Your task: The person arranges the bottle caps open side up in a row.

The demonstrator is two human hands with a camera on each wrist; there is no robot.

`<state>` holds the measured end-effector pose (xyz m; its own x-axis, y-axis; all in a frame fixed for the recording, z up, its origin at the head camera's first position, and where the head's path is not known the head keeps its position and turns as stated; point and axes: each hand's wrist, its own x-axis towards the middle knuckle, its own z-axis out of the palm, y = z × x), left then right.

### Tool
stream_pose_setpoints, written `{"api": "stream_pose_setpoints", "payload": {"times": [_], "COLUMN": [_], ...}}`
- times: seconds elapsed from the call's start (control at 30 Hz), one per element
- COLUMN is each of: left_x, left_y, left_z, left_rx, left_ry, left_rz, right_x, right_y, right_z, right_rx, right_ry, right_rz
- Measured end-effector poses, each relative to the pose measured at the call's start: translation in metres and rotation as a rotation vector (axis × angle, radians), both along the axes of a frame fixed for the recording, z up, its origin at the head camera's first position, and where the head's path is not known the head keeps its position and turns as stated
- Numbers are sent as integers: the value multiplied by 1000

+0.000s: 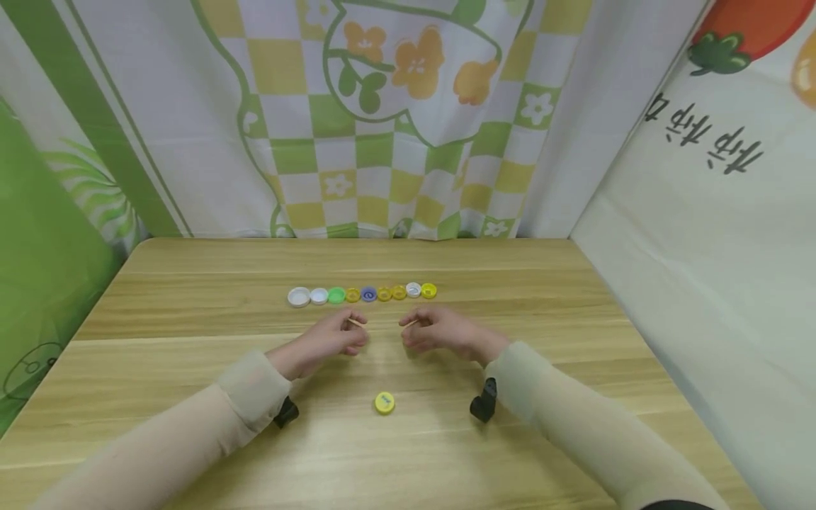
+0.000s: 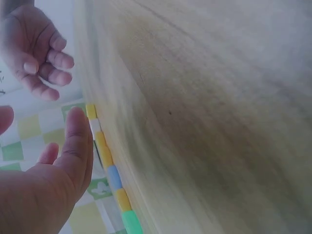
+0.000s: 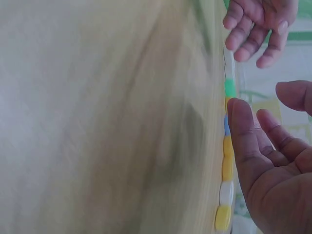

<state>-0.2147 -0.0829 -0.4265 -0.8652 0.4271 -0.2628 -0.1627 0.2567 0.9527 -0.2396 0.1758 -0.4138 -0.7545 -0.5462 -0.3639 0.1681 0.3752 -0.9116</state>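
A row of bottle caps lies side by side across the table: a white cap (image 1: 299, 297) at the left end, then a smaller white one, a green cap (image 1: 336, 295), a blue cap (image 1: 368, 294) among orange-yellow ones, and a yellow cap (image 1: 429, 291) at the right end. My left hand (image 1: 331, 334) hovers just in front of the row, fingers loosely bent and holding nothing. Facing it across a gap, my right hand (image 1: 443, 331) is likewise bare, its fingers relaxed. Nearer to me, between the forearms, sits a single yellow cap (image 1: 384, 403) with a printed top.
The wooden table (image 1: 433, 460) meets a patterned curtain (image 1: 395, 184) at its back edge. A white cloth (image 1: 701, 269) hangs along the right side, a green one (image 1: 44, 234) along the left. Black wrist devices (image 1: 484, 401) hang below both cuffs.
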Motion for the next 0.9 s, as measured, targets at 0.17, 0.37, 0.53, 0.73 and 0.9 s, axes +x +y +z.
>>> {"api": "stream_pose_setpoints", "payload": {"times": [0.17, 0.37, 0.53, 0.73, 0.9], "left_x": [15, 39, 50, 61, 67], "left_y": [-5, -4, -3, -1, 2], "left_z": [-3, -8, -7, -4, -5], "left_rx": [-13, -34, -43, -56, -49], "left_ry": [-20, -64, -54, -62, -75], "left_rz": [-34, -66, -95, -136, -135], "right_x": [14, 27, 39, 53, 60], "right_y": [-5, -12, -17, -23, -27], "right_z": [1, -3, -6, -9, -12], "right_rx": [90, 205, 243, 271, 249], "right_ry": [54, 49, 38, 65, 89], "right_rz": [81, 162, 186, 197, 202]}}
